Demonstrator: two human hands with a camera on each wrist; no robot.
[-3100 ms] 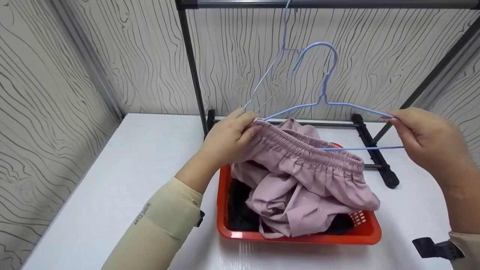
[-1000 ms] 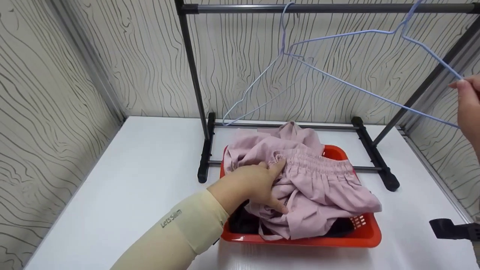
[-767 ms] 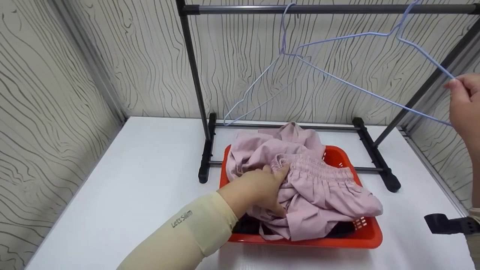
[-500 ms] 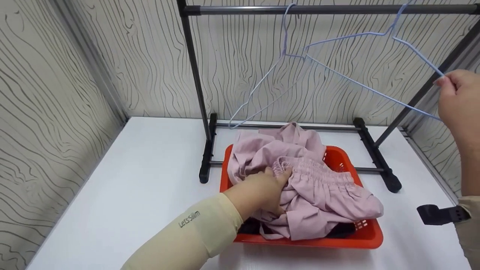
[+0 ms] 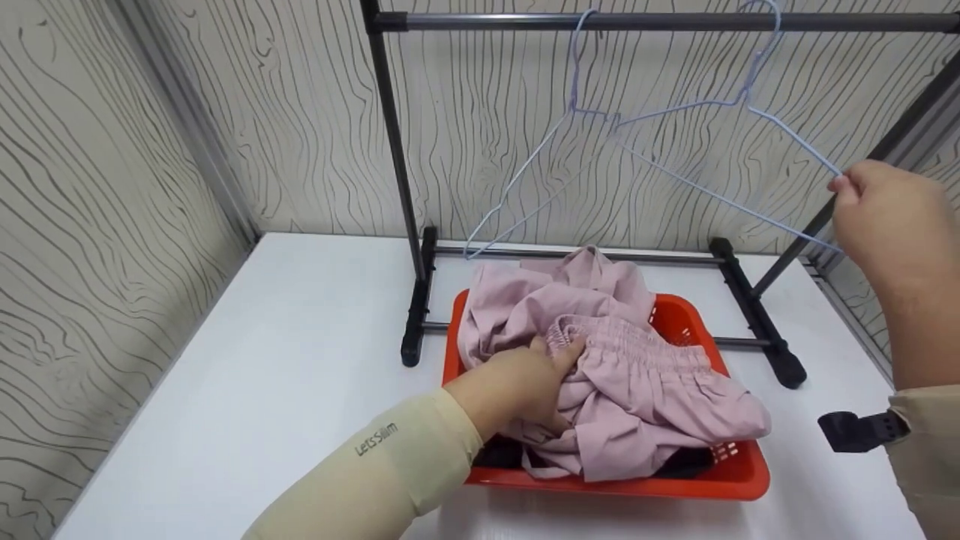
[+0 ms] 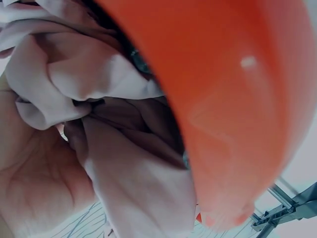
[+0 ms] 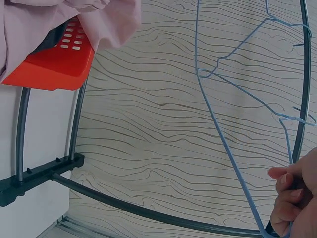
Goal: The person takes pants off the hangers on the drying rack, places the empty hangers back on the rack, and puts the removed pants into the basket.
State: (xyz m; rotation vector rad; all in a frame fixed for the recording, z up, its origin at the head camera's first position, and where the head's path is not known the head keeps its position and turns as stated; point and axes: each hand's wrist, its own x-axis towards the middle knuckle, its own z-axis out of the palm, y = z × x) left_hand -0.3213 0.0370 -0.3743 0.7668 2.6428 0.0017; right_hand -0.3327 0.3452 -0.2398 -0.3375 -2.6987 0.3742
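A pink pair of pants (image 5: 660, 382) with a gathered elastic waistband lies heaped in a red basket (image 5: 720, 484). My left hand (image 5: 525, 386) rests on the cloth beside the waistband, thumb spread away; some fingertips are hidden among folds. Up at the right, my right hand (image 5: 892, 217) grips the sloping shoulder of a blue wire hanger (image 5: 810, 148). This hanger's hook is at the rail (image 5: 480, 22); whether it bears on the bar is hard to tell. The right wrist view shows the right fingers (image 7: 285, 198) curled at the wire.
Another wire hanger (image 5: 574, 82) hangs from the rail at left, overlapping the held one. Black rack feet (image 5: 787, 367) stand on the white table (image 5: 300, 337) at either side of the basket. Dark cloth (image 5: 682, 461) shows under the pants.
Earlier both hands held the waistband and hanger together; the pants then came to lie in the basket under the left hand. The right hand carried the hanger up to the rail, then shifted left.
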